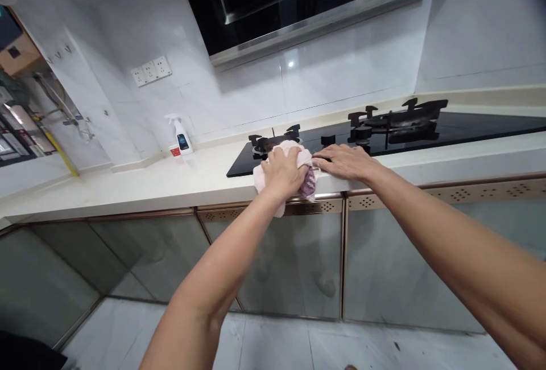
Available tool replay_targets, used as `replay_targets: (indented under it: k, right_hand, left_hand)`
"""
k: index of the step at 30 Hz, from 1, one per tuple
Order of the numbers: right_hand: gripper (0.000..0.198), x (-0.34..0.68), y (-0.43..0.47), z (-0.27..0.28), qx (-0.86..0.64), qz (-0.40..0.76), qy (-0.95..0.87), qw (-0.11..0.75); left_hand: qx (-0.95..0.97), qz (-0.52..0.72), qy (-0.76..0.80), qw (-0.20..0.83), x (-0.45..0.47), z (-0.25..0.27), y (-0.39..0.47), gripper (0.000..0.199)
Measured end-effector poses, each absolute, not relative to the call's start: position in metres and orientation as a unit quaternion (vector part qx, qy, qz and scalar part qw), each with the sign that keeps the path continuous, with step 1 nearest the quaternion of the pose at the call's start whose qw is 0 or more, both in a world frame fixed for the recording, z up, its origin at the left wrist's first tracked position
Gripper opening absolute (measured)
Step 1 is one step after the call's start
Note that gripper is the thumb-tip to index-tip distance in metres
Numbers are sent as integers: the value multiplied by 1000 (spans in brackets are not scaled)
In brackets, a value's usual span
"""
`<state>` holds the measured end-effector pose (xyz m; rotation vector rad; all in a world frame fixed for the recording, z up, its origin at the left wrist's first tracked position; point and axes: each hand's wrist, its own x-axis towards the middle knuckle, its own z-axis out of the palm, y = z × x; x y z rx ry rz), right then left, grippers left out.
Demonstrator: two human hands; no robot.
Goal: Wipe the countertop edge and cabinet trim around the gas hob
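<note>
Cool, fairly even light fills the room at middling brightness, its source out of view. A small white glint sits on the glossy far wall (239, 97), and the black range hood (298, 0) carries dim, streaky reflections. The pale counter (106, 188) reads bright; the cabinet doors (298, 262) below it fall into soft shade, darkest at near left. Wide-angle stretch tilts straight lines and lengthens the near forearms (230, 262) (the far spray bottle's (182, 139) label is too small to read).
</note>
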<state>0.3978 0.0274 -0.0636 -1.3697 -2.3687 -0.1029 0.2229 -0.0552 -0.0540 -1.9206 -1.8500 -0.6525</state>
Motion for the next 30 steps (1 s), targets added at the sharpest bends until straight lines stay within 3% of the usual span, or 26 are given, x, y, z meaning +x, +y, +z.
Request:
replay_targets:
  k: [8,15,22,26,30]
  right_hand:
    - [56,399,28,-63,-480,-38,-851,209]
    - [55,402,26,-62,-459,-24,-862,216]
    - [56,398,28,-64,-477,-40,-852,211]
    - [57,401,31,-67,-470,-36,-849,241]
    - [53,405,20,-64,-427,-49,-832,350]
  left_hand:
    - [-696,-308,-622,185,235,-64,-57,71]
    - [-684,-351,-585,258,215,-102,-84,57]
    - [-639,-361,-613,293,193,-104,-87,77]
    - [-665,-299,-622,286,173,-94,-98,58]
    - [-720,-275,-589,243,157,-86,-104,32]
